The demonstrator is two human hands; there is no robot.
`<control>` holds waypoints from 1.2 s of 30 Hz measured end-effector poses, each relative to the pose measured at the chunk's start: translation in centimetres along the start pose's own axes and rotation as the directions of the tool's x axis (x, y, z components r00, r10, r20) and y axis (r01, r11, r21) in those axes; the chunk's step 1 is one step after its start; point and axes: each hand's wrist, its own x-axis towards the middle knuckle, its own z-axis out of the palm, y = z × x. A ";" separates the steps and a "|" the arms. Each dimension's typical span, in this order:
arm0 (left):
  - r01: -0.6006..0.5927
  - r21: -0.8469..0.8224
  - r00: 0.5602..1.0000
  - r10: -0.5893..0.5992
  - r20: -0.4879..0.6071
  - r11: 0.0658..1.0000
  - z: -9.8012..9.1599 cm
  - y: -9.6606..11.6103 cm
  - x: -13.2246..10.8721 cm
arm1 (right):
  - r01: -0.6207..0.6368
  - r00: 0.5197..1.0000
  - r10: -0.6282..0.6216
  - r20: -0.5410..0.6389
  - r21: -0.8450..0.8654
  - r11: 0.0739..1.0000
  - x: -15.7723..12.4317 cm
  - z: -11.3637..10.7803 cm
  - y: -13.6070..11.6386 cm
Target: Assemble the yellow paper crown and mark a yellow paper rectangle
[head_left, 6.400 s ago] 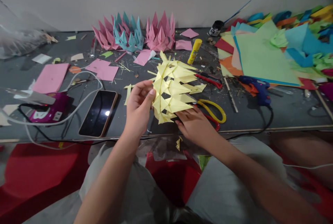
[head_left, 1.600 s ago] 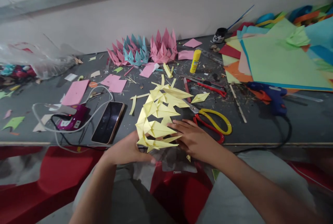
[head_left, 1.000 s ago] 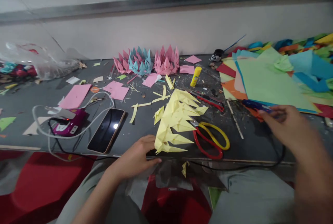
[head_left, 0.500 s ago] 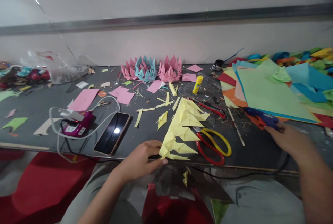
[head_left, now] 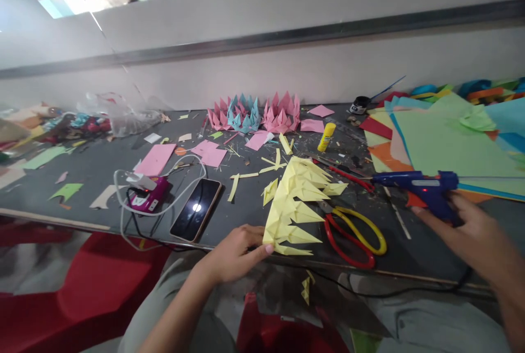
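Observation:
Between the thumb and fingers of my left hand (head_left: 240, 252) is the near end of a yellow folded-paper strip with pointed petals (head_left: 287, 208), lying by the table's front edge. My right hand (head_left: 471, 227) grips a blue hot glue gun (head_left: 430, 186) with an orange trigger; its nozzle points left toward the paper and a small red light glows on its body. Scissors (head_left: 356, 235) with red and yellow handles lie just right of the petals, their blades partly covered. A loose yellow folded piece (head_left: 269, 192) rests at the strip's left side.
A phone (head_left: 196, 210) and a purple power adapter (head_left: 150, 195) with cables are on the left. Pink and blue paper crowns (head_left: 243, 115) stand at the back, near a yellow glue stick (head_left: 326, 137). Coloured sheets (head_left: 435, 134) are stacked at the right; paper scraps are scattered about.
My right hand has raised the glue gun and turned it level, its nozzle nearer the yellow paper. My left hand keeps its hold on the strip. The whole view has shifted and tilted slightly.

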 end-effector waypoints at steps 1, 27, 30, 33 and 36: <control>-0.005 0.001 1.000 0.005 0.002 1.000 0.0 -0.1 0.0 | -0.044 0.997 0.042 0.066 0.017 0.999 -0.3 0.0 -0.4; 0.104 0.064 0.994 -0.102 -0.035 0.993 0.4 -0.7 -0.3 | 0.340 0.940 -0.341 0.004 -0.085 0.937 -4.3 4.8 -5.7; 0.108 0.052 0.993 -0.104 -0.063 0.993 0.4 -0.6 -0.2 | 0.230 0.969 -0.237 -0.067 -0.104 0.968 -4.2 3.5 -5.7; 0.121 0.056 0.992 -0.118 -0.053 0.991 0.5 -0.7 -0.2 | 0.179 0.974 -0.194 -0.121 -0.119 0.977 -4.2 2.7 -5.7; 0.111 0.079 0.993 -0.109 -0.038 0.991 0.6 -0.9 -0.2 | 0.245 0.957 -0.260 -0.125 -0.125 0.961 -4.4 3.4 -6.5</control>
